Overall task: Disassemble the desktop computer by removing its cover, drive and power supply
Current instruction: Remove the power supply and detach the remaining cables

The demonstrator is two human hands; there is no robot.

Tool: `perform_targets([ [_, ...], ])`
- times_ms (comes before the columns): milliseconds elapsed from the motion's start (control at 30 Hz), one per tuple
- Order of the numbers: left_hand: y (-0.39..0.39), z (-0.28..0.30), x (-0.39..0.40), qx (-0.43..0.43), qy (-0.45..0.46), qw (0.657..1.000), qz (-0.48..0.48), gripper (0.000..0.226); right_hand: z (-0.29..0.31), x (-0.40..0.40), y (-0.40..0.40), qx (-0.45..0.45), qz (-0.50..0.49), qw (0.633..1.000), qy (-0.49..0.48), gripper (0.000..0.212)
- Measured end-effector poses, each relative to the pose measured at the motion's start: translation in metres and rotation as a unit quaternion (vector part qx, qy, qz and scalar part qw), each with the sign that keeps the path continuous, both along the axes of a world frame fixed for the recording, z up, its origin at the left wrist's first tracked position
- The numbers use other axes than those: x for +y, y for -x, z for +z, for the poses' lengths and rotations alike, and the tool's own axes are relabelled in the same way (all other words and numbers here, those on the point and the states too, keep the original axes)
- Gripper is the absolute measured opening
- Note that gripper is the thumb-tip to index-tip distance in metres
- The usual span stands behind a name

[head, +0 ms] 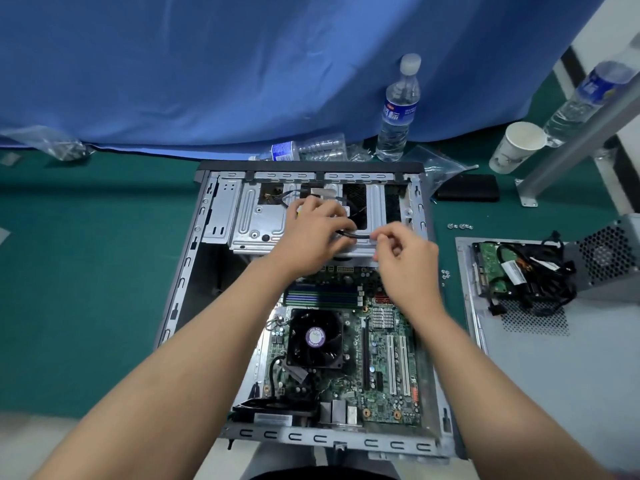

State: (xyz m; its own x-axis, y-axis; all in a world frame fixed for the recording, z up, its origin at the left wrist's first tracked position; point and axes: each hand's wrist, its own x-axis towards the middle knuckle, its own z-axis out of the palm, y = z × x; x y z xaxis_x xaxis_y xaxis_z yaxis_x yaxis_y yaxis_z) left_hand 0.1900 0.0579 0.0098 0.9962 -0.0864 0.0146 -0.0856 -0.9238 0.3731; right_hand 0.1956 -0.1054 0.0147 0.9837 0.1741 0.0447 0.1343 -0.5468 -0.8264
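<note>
Case: the open computer case point(194, 258) lies flat on the green tabletop point(86, 289), with its metal drive cage point(249, 216) at the far end.
Left hand: the left hand point(313, 233) rests on the drive cage, palm down. Its fingers point(341, 228) are curled round the left end of a black cable point(360, 235).
Cable: it is short and lies sideways, running from left to right between the two hands, just above the near edge of the cage.
Right hand: the right hand point(407, 258) is at the right end of the cable. Its thumb and first finger look pinched on that end, but the picture is blurry there, so I cannot tell for sure.
Which hand is nearer: both touch or almost touch the cable. The left one has the fuller hold.
Next move, my guess: the cable must come free sideways or up, out of the cage.
Parts already out: the cover point(554, 375) lies flat to the right of the case. The drive point(491, 268) and the power supply point(609, 258) sit on its far end with a bundle of black wires.
</note>
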Motion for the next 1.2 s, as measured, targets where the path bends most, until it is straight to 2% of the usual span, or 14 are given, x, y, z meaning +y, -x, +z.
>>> perform_targets([
  [133,-0.002,0.002,-0.004,-0.013,0.02,0.999,0.024,0.021,-0.007,0.007,0.02,0.128,-0.033,0.989,-0.072,0.023],
  [300,0.004,0.003,-0.004,-0.031,0.071,0.994,0.07,0.029,-0.014,0.014,0.029,0.234,-0.077,0.962,-0.116,0.023],
  [367,0.008,0.002,-0.004,-0.043,0.085,0.992,0.088,0.03,-0.021,0.017,0.032,0.315,-0.098,0.923,-0.196,0.015],
  [433,0.011,0.003,-0.001,-0.046,0.08,0.991,0.097,0.036,-0.026,0.022,0.029,0.39,-0.131,0.857,-0.309,0.011],
  [500,0.017,0.003,0.002,-0.035,0.096,0.989,0.105,0.042,-0.03,0.027,0.024,0.43,-0.165,0.792,-0.401,0.014],
  [567,0.024,0.003,0.005,-0.013,0.141,0.982,0.122,0.048,-0.034,0.034,0.018,0.442,-0.174,0.761,-0.441,0.016],
  [667,0.035,0.004,0.007,-0.004,0.158,0.977,0.142,0.049,-0.038,0.04,0.015,0.439,-0.161,0.758,-0.454,0.01],
  [767,0.042,0.005,0.006,-0.048,0.147,0.977,0.146,0.042,-0.043,0.037,0.02,0.425,-0.162,0.778,-0.433,0.016],
  [867,0.055,0.006,-0.003,-0.104,0.204,0.951,0.207,0.021,-0.048,0.033,0.028,0.435,-0.156,0.799,-0.386,0.015],
  [967,0.07,-0.002,-0.014,-0.098,0.262,0.914,0.294,0.014,-0.044,0.037,0.029,0.45,-0.124,0.809,-0.357,0.018],
  [1067,0.077,-0.012,-0.016,-0.029,0.322,0.869,0.374,0.013,-0.044,0.032,0.029,0.495,-0.148,0.773,-0.368,0.027],
  [1133,0.077,-0.016,-0.014,-0.006,0.301,0.874,0.381,0.011,-0.047,0.025,0.028,0.522,-0.181,0.742,-0.38,0.033],
  [1200,0.077,-0.02,-0.012,0.005,0.266,0.892,0.364,0.01,-0.049,0.021,0.028,0.524,-0.205,0.738,-0.374,0.034],
])
